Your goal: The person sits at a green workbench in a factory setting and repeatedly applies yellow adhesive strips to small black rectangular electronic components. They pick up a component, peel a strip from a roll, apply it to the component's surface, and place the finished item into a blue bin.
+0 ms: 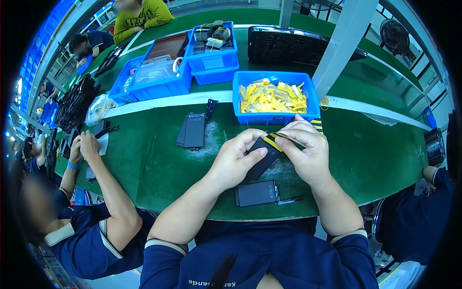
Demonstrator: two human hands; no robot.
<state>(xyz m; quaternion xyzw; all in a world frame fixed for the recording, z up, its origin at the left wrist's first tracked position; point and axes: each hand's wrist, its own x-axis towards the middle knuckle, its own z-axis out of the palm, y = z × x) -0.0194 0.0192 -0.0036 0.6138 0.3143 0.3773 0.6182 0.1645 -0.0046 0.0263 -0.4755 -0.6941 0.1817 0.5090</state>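
Note:
In front of me, my left hand (237, 155) is closed round a flat black battery (261, 167), with the thumb lying on its face. My right hand (307, 147) pinches a yellow-and-black strip (273, 141) at the battery's upper end; part of the strip is hidden by the fingers. Just below my hands, a small stack of similar black batteries (256, 193) lies near the table edge, with thin leads sticking out to the right. Another stack of black batteries (193, 132) rests farther left, its leads pointing away from me.
A blue bin (276, 118) of yellow strips (274, 95) stands just beyond my hands. More blue bins (161, 86) line the back, beside a grey post (341, 48). A co-worker's hands (86, 147) work at the left of the green table (375, 159). Another person sits at the right.

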